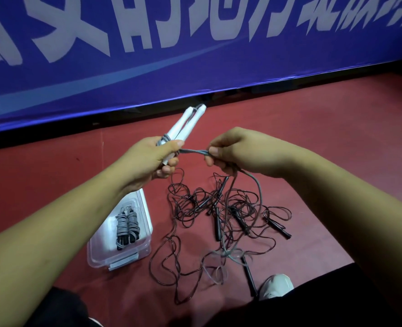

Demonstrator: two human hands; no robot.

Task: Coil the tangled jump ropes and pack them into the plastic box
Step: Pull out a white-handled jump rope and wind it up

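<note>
On the floor (313,138), the tangled ropes (218,208) sprawl beside the plastic box (93,253), which holds one coiled rope (125,226). Our left hand (148,159) grips two white handles (185,123); our right hand (237,149) pinches their grey cord (194,151). We judge coiling underway: next, wrap cord round handles.

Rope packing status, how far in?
Done: one coiled gray bundle lies in the plastic box. In hand: left hand grips the white handles, right hand pinches that rope's gray cord, only a few turns wrapped. Left: the tangled dark ropes on the floor.
</note>
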